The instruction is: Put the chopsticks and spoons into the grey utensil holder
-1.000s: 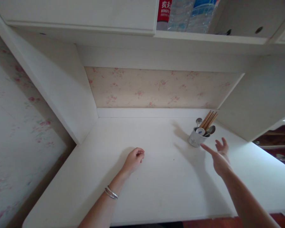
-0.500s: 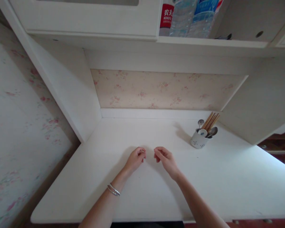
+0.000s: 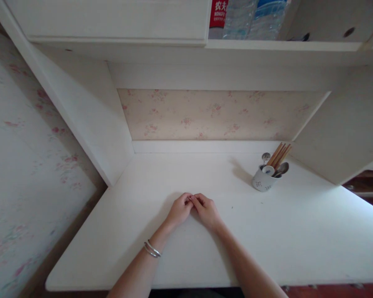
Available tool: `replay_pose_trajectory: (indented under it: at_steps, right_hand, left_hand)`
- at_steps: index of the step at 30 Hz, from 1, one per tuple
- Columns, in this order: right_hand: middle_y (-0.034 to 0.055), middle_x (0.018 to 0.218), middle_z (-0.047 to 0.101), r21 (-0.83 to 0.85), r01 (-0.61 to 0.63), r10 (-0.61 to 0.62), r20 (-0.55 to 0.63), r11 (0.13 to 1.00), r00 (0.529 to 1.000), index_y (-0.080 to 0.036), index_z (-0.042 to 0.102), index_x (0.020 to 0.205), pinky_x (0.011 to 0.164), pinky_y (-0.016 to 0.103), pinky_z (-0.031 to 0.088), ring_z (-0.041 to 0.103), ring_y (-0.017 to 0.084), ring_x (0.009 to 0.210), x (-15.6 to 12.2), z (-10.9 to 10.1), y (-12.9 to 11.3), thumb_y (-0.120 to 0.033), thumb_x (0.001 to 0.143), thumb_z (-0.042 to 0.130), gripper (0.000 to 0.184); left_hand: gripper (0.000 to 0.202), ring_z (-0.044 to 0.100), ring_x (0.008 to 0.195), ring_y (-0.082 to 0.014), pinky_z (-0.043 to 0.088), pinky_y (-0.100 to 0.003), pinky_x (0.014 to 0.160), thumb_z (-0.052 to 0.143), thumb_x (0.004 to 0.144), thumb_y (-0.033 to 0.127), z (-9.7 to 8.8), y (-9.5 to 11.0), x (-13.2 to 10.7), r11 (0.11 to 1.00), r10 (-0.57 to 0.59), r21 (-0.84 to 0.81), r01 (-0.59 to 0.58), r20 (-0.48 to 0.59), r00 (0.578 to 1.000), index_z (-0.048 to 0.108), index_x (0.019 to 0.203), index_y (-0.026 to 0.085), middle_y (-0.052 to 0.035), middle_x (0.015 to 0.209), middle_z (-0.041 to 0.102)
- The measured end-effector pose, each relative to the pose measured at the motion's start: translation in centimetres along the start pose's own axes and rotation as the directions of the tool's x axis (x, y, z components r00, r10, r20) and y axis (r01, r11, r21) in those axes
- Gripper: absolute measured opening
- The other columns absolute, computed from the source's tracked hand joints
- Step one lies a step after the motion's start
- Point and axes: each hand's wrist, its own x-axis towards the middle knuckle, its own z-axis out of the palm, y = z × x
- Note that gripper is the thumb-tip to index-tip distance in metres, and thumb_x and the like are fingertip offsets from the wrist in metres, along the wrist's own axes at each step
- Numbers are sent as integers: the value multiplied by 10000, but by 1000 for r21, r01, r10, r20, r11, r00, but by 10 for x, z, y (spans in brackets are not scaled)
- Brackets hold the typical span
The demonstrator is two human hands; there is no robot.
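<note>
Your left hand [image 3: 179,210] and right hand [image 3: 207,211] rest on the desk [image 3: 298,231], well left of the cutlery holder [image 3: 262,182]. Their curled fingertips touch, and I cannot tell if they pinch anything. The holder stands untouched.

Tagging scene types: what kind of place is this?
Probably a home kitchen or dining nook: white counter built under cabinets, a utensil holder with chopsticks and spoons, bottled water on the shelf above.

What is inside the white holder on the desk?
Wooden chopsticks and metal spoons stand in the holder, beside a white round piece. Their lower ends are hidden by its wall.
</note>
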Motion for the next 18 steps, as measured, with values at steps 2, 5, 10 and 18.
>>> replay_pose_trajectory:
  at_steps: [2,5,10,18]
  right_hand:
    - [29,800,715,-6,-1,1,4,1000,1000,-205,690,895,660,259,439,630,176,727,0,1,-1,-461,922,467,340]
    - [28,796,715,-1,3,-3,5,1000,1000,-205,689,894,662,257,442,632,175,727,-1,1,-1,-465,922,468,342]
    - [26,784,705,8,10,-10,6,1000,1000,-203,688,897,651,253,436,618,168,711,-1,1,-2,-464,924,467,343]
    - [32,783,707,13,2,-2,13,1000,1000,-202,688,893,662,264,441,619,175,716,-2,-1,-7,-464,921,462,347]
  left_hand:
    - [198,618,836,-165,465,-272,786,520,817,184,0,1,-1,1000,-1,8,1,-8,1000,650,966,177,-42,851,687]
    - [196,620,823,-164,467,-275,784,519,814,178,-1,3,-2,1000,-2,17,2,-11,1000,655,957,175,-41,835,687]
    - [186,620,831,-163,469,-267,781,528,811,178,-2,7,-4,1000,-13,27,13,-10,1000,655,946,172,-40,840,689]
    - [169,612,822,-173,465,-276,771,536,795,187,-1,10,-5,1000,-20,-14,20,-17,1000,658,913,179,-39,819,679]
